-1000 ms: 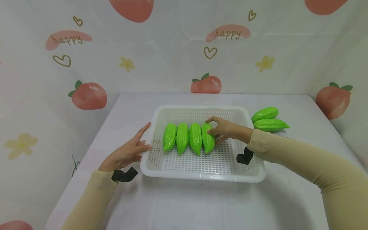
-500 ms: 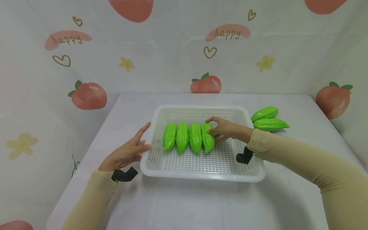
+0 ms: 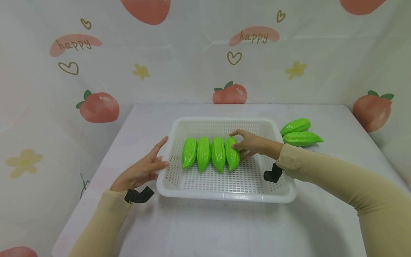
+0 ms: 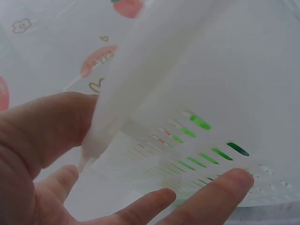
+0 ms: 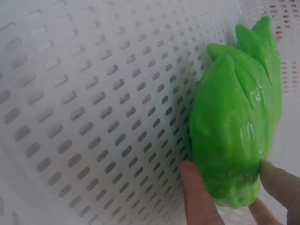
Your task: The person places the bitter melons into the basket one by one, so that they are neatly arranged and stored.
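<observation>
A white perforated plastic basket (image 3: 205, 195) stands on the table with several glossy green bitter melons side by side in it, tips toward the front. My right hand (image 3: 250, 143) reaches over the basket's right side and pinches the back end of the rightmost bitter melon (image 3: 232, 157). The right wrist view has fingertips on both sides of that bitter melon's blunt end (image 5: 229, 187). My left hand (image 3: 142, 170) touches the basket's left side with spread fingers; in the left wrist view its fingers (image 4: 206, 201) lie along the outer wall.
Two more bitter melons lie on the white table (image 3: 205, 228) beyond the basket's right side, the front one (image 3: 302, 138) partly leaning against the rear one (image 3: 296, 126). A printed cloth (image 3: 186, 64) hangs behind the table.
</observation>
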Motion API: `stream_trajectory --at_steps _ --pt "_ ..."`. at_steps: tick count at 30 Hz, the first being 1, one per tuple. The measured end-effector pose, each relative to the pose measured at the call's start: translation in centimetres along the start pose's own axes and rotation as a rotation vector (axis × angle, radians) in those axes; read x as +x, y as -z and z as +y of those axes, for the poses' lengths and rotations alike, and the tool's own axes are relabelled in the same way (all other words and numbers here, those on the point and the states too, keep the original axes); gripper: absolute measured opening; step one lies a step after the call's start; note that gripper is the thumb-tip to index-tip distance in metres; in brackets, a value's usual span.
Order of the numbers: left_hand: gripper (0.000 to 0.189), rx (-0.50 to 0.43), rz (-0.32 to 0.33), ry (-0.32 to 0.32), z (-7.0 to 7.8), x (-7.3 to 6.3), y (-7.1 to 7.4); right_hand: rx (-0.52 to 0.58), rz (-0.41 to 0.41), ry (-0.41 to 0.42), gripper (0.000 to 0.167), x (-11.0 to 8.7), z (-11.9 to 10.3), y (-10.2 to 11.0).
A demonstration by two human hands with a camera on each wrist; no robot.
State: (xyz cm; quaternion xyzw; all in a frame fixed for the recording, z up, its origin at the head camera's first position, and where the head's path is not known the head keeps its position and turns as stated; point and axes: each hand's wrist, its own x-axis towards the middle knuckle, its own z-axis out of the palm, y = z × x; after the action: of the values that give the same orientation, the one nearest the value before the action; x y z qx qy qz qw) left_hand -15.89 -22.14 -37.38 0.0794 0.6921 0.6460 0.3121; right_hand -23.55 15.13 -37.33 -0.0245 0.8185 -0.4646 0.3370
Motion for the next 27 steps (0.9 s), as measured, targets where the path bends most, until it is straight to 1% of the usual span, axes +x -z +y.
stream_trajectory --at_steps 16,22,27 --pt "0.087 0.005 0.003 -0.008 -0.04 -0.06 0.01 -0.009 0.011 -0.004 0.059 -0.15 -0.21 0.01" --pt "0.088 0.000 -0.001 -0.007 -0.02 -0.06 -0.03 -0.025 0.033 0.007 0.060 -0.59 -0.47 0.11" --pt "0.088 -0.002 -0.003 -0.008 0.01 -0.08 -0.05 -0.025 0.058 0.012 0.057 -0.97 -0.71 0.41"
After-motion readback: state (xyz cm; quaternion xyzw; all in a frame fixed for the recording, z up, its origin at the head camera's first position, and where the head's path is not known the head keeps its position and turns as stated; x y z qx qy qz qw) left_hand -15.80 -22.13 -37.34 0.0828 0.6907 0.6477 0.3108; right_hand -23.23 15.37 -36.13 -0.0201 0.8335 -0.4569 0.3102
